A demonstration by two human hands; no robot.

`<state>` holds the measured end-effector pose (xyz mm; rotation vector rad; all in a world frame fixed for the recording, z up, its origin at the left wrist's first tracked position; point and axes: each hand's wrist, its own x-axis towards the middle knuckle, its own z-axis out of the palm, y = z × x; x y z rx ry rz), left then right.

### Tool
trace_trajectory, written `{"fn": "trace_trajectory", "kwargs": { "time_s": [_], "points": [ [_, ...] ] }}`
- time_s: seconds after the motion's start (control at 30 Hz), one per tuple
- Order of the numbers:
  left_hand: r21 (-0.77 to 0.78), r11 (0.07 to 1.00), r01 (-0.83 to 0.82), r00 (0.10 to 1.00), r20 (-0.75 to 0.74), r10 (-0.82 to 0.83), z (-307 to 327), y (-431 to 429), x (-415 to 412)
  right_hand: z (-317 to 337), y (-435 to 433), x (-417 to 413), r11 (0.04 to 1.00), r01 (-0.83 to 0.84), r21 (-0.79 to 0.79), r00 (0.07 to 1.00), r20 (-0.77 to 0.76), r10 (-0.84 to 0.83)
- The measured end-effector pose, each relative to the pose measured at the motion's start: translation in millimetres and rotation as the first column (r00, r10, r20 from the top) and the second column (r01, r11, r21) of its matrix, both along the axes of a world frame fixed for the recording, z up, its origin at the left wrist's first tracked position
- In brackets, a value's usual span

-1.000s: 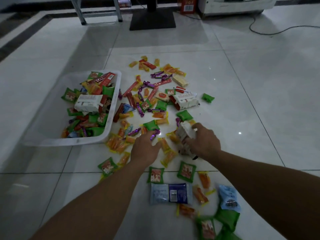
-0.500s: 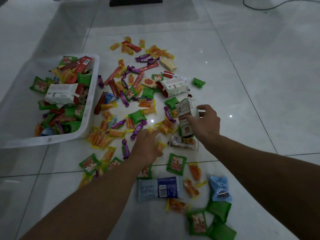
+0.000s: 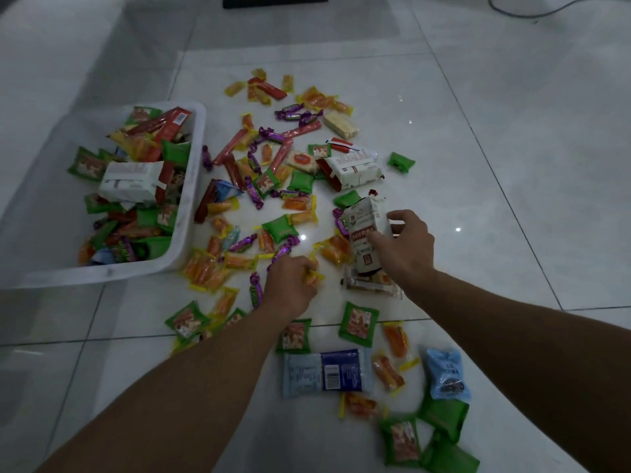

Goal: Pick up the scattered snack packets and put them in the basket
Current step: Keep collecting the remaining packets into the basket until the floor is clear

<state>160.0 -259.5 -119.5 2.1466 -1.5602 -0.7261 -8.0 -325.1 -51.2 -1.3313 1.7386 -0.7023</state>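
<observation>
White-and-brown packet [image 3: 363, 233] now lifted upright off floor [image 3: 512, 172], pinched by right hand [image 3: 408, 249]; a second ago it sat low in pile. Left hand [image 3: 290, 288] has curled round small orange packet [image 3: 312, 277]. Basket [image 3: 191, 213] left of pile, part full. Both loads look ready to carry over.

Glossy pale tiled floor [image 3: 512, 138] with dark grout lines, dimly lit, small light glints. At the far edge, a black flat base [image 3: 273, 1] and a dark cable [image 3: 527, 16].
</observation>
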Motion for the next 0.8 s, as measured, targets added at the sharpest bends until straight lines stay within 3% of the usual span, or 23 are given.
{"fn": "trace_trajectory", "kwargs": {
  "time_s": [0.37,0.6,0.8],
  "points": [
    [-0.086,0.995,-0.047,0.999,-0.018,0.045,46.5,5.3,26.4,39.4,11.0,19.7,0.995,-0.044,-0.094,0.999,0.021,0.046],
    [-0.257,0.954,-0.152,0.988,-0.023,0.151,96.2,11.0,64.2,60.1,20.4,62.1,0.993,-0.049,-0.108,0.995,0.079,0.058],
    [-0.301,0.903,-0.306,0.949,-0.026,0.313,131.7,26.1,123.2,73.6,22.6,120.2,0.98,-0.127,-0.156,0.978,0.147,0.15]
  ]
}}
